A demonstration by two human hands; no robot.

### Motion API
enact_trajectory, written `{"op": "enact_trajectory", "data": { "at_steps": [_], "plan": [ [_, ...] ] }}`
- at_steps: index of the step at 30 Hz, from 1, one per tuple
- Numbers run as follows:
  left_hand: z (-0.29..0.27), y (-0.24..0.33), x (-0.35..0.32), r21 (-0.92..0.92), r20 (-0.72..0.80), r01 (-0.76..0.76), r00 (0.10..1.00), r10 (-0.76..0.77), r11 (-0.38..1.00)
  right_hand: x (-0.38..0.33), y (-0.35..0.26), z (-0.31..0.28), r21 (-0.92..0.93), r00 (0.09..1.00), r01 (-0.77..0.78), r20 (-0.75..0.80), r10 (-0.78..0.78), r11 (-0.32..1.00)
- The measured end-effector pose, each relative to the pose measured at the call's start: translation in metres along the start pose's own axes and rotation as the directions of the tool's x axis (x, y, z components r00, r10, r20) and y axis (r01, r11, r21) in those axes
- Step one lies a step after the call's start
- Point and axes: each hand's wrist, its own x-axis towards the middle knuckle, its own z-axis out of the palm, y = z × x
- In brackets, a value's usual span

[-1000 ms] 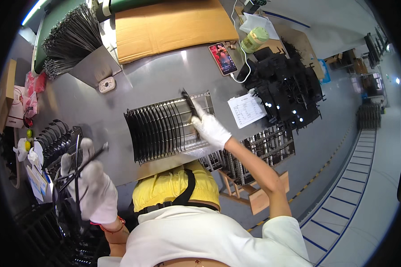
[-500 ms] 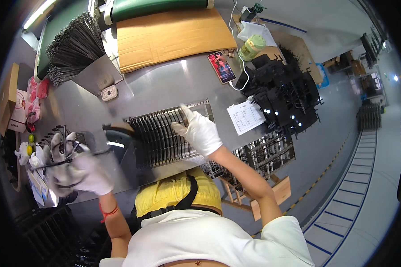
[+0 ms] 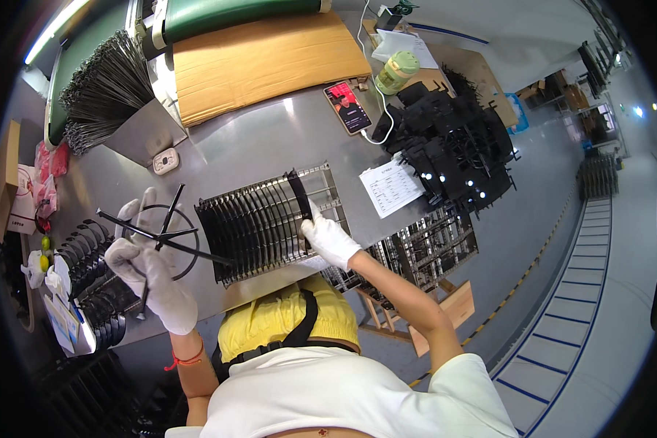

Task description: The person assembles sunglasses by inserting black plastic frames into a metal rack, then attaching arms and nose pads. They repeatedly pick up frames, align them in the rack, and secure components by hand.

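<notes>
Near desk [image 3: 247,139] edge: rack [image 3: 333,188] sits close; body bump could shift it. Left hand [image 3: 168,296]: fingers curled on spoked black frame [image 3: 162,237], left of rack; one spoke overlaps curved strips [image 3: 241,230] in view, contact unclear; swing rightward could snag them. Right hand [image 3: 330,241]: fingers pinch lone black strip [image 3: 298,194] at rack's right part, seating unclear; weak pinch could let it tip. Beyond rack, open desk room; paper [image 3: 392,187], black heap [image 3: 456,139] crowd right; farther, phone [image 3: 347,108].
</notes>
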Motion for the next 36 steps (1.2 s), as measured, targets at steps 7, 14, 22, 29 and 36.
{"op": "enact_trajectory", "data": {
  "at_steps": [7, 14, 22, 29, 36],
  "plan": [
    [-0.018, -0.011, -0.003, 0.098, -0.014, -0.023, 1.0, 0.025, 0.995, 0.004, -0.011, 0.0, -0.109, 0.993, -0.118, -0.012, 0.118, 0.987],
    [0.055, -0.064, -0.052, 0.29, 0.24, -0.048, 0.97, -0.024, 0.956, -0.004, -0.057, -0.105, 0.913, 0.92, -0.387, 0.373, 0.121, 0.13],
    [0.088, -0.061, -0.058, 0.327, 0.465, 0.201, 0.816, -0.343, 0.923, -0.074, 0.202, -0.271, 0.947, 0.523, 0.136, -0.319, 0.79, 0.293],
    [0.067, -0.069, -0.059, 0.33, 0.2, 0.482, 0.805, -0.559, 0.812, -0.114, 0.266, -0.219, 0.421, 0.041, -0.824, -0.623, 0.781, 0.379],
    [0.066, -0.064, -0.052, 0.387, 0.235, 0.469, 0.783, -0.576, 0.794, -0.132, 0.251, -0.232, 0.4, 0.066, -0.639, -0.822, 0.566, 0.657]
  ]
}}
